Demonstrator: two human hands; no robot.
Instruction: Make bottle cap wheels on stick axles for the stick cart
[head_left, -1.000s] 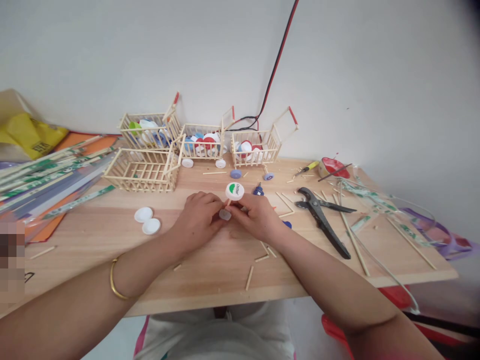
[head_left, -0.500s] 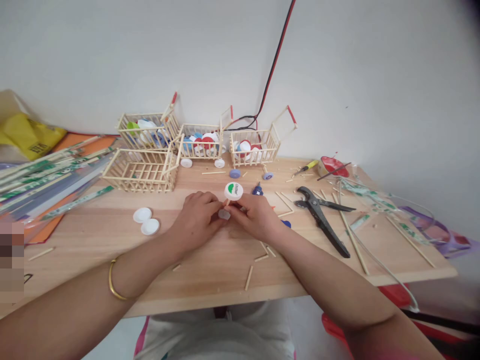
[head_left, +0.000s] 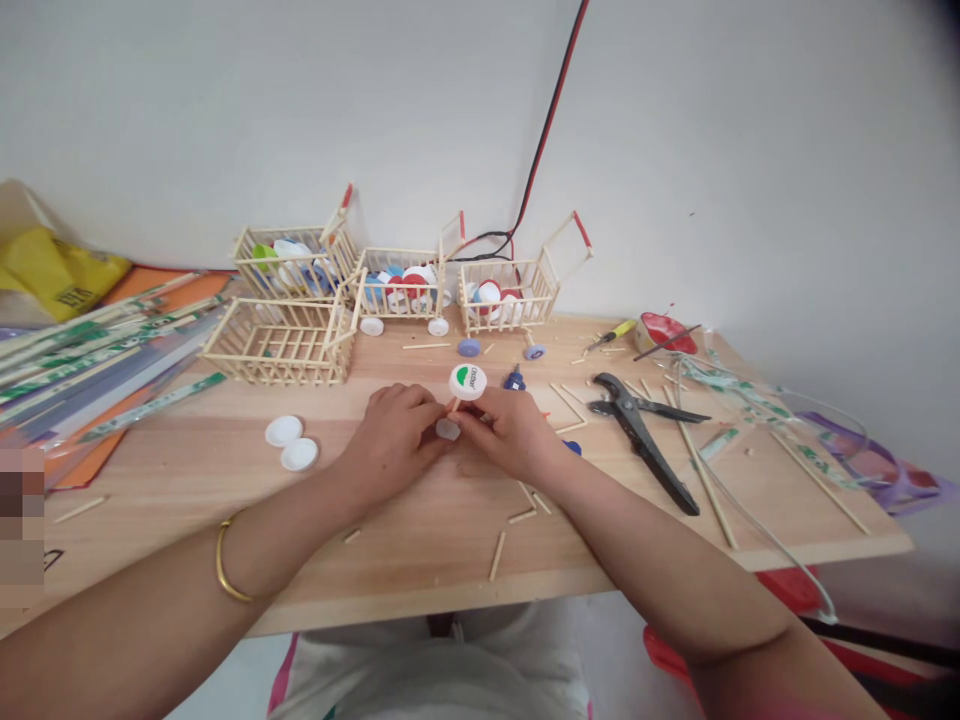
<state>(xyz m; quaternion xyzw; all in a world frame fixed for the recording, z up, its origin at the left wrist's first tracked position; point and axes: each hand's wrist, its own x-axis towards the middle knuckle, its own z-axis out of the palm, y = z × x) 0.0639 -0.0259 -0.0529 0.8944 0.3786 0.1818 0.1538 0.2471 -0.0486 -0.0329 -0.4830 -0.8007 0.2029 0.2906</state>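
Close together over the middle of the table, my left hand (head_left: 397, 435) and my right hand (head_left: 514, 430) are both closed on a short wooden stick (head_left: 454, 405). A white bottle cap with green print (head_left: 467, 381) sits at the stick's upper end, facing up. At the lower end, partly covered by my fingers, is another white cap (head_left: 448, 429). Two white caps (head_left: 284, 432) lie to the left, touching each other. Behind my right hand stands a small blue glue bottle (head_left: 514, 378) with a dark nozzle.
Small stick carts (head_left: 409, 290), several holding bottle caps, line the wall side. One basket without wheels (head_left: 277, 345) stands in front. Black pliers (head_left: 641, 430), a yellow cutter (head_left: 613, 334), a red bowl (head_left: 667, 335) and loose sticks lie right. Wrapped chopsticks (head_left: 97, 350) are piled left.
Both hands keep the same hold on the stick and caps. The view has shifted very slightly; nothing else visibly differs.
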